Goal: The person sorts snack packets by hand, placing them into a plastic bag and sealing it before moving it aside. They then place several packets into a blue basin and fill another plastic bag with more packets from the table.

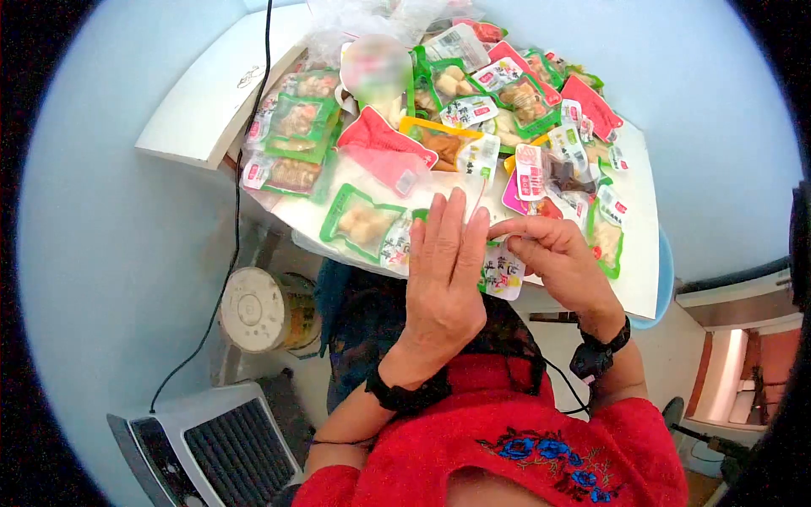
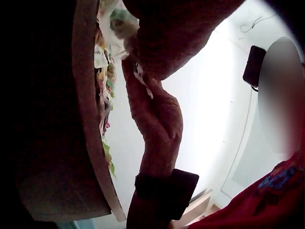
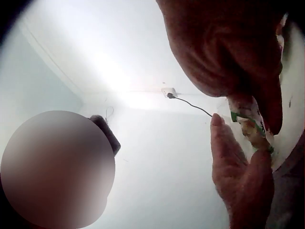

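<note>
In the head view my right hand point(image 1: 557, 260) pinches the edge of a green-edged food packet point(image 1: 504, 272) with a white printed label. My left hand point(image 1: 448, 275) has its fingers straight and close together, the back of the hand toward the camera, and covers part of that packet. Pale food shows inside the packet point(image 3: 253, 131) in the right wrist view, between the two hands. The left thumb is hidden in the head view. Left of the hands, another green-edged packet point(image 1: 365, 221) with pale pieces lies near the table's front edge.
Many sealed food packets lie over the white table point(image 1: 638, 291), some stacked at the left point(image 1: 297, 127). A red packet point(image 1: 389, 152) and a yellow-edged packet point(image 1: 448, 145) lie behind the hands. A lidded bucket point(image 1: 258, 308) stands on the floor at left; a black cable point(image 1: 236, 203) hangs there.
</note>
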### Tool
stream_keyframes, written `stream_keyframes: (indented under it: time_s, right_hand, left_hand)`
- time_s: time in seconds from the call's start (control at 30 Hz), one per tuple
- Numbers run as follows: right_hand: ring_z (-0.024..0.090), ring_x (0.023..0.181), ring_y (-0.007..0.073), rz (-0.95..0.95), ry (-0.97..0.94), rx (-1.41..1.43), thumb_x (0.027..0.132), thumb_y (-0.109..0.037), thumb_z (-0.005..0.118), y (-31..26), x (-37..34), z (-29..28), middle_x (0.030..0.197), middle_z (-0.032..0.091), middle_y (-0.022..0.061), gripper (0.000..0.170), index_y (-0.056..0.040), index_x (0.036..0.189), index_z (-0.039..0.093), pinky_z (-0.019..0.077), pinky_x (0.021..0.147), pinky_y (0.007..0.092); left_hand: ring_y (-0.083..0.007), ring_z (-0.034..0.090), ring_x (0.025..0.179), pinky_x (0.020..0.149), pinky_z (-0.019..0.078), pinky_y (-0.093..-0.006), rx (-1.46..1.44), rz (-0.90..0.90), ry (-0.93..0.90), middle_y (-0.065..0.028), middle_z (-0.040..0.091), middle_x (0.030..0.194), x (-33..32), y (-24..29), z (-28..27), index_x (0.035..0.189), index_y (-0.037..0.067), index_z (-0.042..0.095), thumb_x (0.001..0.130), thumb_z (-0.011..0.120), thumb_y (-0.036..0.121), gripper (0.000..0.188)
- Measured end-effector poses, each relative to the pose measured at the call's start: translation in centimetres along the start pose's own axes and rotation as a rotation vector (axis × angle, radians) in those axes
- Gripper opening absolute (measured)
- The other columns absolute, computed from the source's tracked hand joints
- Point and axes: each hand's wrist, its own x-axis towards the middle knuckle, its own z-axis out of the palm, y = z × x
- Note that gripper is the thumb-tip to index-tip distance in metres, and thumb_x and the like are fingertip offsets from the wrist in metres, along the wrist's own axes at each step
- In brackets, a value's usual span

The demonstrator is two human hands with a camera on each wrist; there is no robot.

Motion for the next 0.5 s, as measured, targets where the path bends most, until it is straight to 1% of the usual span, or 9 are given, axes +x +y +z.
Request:
stream_keyframes:
  time_s: [0.07,0.17,0.27,0.37,0.47,0.5]
  right_hand:
    - [0.061,0.089,0.0080,0.033,-0.006,0.112,0.098,-0.009,0.050,1.2,0.4,0.1,0.102,0.068,0.0006,0.026,-0.0034,0.119,0.064,0.0506,0.077,0.0237]
    - [0.061,0.088,0.0087,0.064,0.035,0.310,0.099,-0.011,0.049,1.6,1.3,1.7,0.102,0.067,0.0007,0.025,-0.0034,0.120,0.062,0.0509,0.077,0.0242]
    - [0.061,0.087,0.0091,0.009,0.012,0.602,0.100,-0.013,0.049,1.1,2.2,4.0,0.101,0.066,0.0004,0.024,-0.0031,0.118,0.061,0.0518,0.073,0.0256]
    - [0.060,0.087,0.0101,-0.078,0.006,0.711,0.098,-0.012,0.051,1.7,3.5,5.6,0.102,0.066,0.0021,0.020,-0.0024,0.112,0.062,0.0518,0.071,0.0271]
    - [0.060,0.082,0.0126,-0.282,0.024,0.327,0.094,-0.010,0.054,2.9,5.1,5.8,0.095,0.067,0.0035,0.015,-0.0028,0.102,0.064,0.0514,0.067,0.0292]
    - [0.060,0.079,0.0120,-0.325,0.059,0.196,0.094,-0.011,0.055,3.2,5.5,5.8,0.092,0.067,0.0028,0.012,-0.0027,0.099,0.064,0.0508,0.065,0.0288]
  left_hand:
    - [-0.0452,0.037,0.136,0.112,0.0277,-0.0539,-0.013,0.026,0.008,-0.0262,0.039,0.146,0.1,0.2,0.1,0.138,-0.002,0.046,0.079,0.047,-0.006,0.059]
    - [-0.0449,0.039,0.134,0.112,0.0300,-0.0532,-0.034,0.046,0.022,-0.0258,0.041,0.145,0.2,0.4,0.2,0.135,-0.002,0.048,0.079,0.046,-0.008,0.056]
    - [-0.0446,0.040,0.134,0.111,0.0312,-0.0524,-0.028,0.051,0.043,-0.0257,0.042,0.144,-0.2,0.5,0.3,0.134,-0.002,0.050,0.079,0.045,-0.009,0.056]
    - [-0.0446,0.040,0.134,0.112,0.0312,-0.0520,-0.020,0.062,0.038,-0.0263,0.043,0.143,-0.5,0.6,0.3,0.134,-0.003,0.050,0.079,0.045,-0.010,0.056]
    - [-0.0449,0.039,0.134,0.112,0.0309,-0.0516,-0.015,0.071,0.042,-0.0276,0.042,0.143,-0.6,0.4,0.3,0.135,-0.004,0.048,0.078,0.046,-0.010,0.057]
    - [-0.0451,0.039,0.134,0.112,0.0310,-0.0515,-0.016,0.066,0.049,-0.0280,0.042,0.143,-0.6,0.2,0.3,0.135,-0.004,0.048,0.078,0.046,-0.010,0.058]
